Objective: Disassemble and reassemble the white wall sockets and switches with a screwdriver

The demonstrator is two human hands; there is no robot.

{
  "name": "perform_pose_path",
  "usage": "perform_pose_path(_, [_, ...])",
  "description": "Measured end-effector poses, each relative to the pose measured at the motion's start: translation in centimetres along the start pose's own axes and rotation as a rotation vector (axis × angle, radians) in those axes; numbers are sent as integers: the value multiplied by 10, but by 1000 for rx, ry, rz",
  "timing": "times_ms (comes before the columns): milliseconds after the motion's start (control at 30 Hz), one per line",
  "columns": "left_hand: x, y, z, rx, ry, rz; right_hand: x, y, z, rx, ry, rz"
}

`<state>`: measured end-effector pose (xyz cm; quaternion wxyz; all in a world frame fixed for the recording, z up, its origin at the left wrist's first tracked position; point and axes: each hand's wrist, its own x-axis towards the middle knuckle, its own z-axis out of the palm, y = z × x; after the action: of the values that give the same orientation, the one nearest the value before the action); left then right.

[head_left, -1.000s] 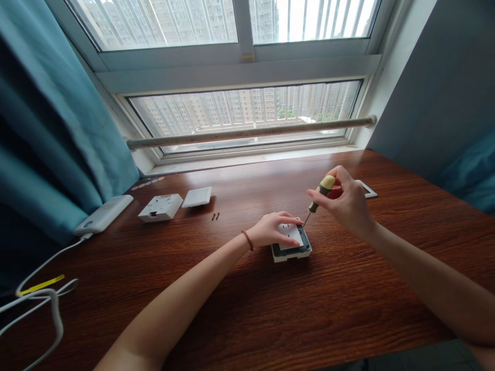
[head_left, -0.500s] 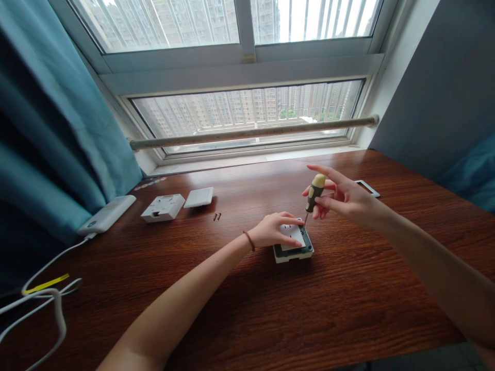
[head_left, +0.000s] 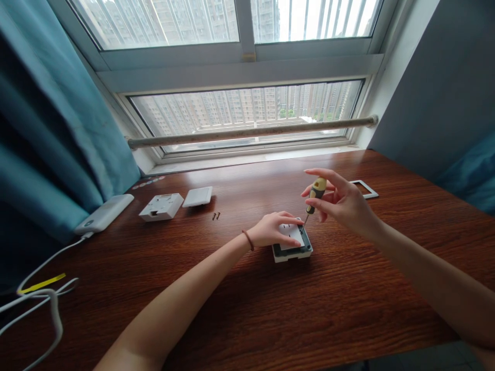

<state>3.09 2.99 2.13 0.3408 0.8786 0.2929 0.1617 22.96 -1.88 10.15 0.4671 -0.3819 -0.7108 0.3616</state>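
Observation:
A wall socket (head_left: 293, 243) with a white face and dark surround sits in a white mounting box (head_left: 293, 258) on the table. My left hand (head_left: 274, 230) lies over its left side, thumb and fingers apart and pressing on it. A screwdriver (head_left: 316, 188) with a yellow and dark grey handle is gripped by my right hand (head_left: 340, 198), the index finger raised near the handle top. Its thin shaft slants down to the socket's right edge, by a screw hole; whether a screw is under the tip is too small to tell.
Left of my hands lie two screws (head_left: 215, 216), a white switch panel (head_left: 197, 197) and another white box (head_left: 161, 207). A white power bank (head_left: 103, 214) with cables (head_left: 54, 309) is at far left. Behind my right hand lies a white frame (head_left: 371, 194). The window (head_left: 247, 116) is ahead.
My right hand has changed its hold on the screwdriver handle, which leans a bit more to the right. My left hand keeps its place on the socket.

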Motion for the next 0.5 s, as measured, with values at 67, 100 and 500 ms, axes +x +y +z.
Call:
perform_pose_path(67, [0, 0, 0, 2, 0, -3, 1, -5, -8, 60, -121, 36])
perform_pose_path(100, [0, 0, 0, 1, 0, -5, 2, -6, -12, 70, -170, 51])
perform_pose_path(500, [0, 1, -1, -2, -7, -22, -1, 4, 4, -229, 195, -25])
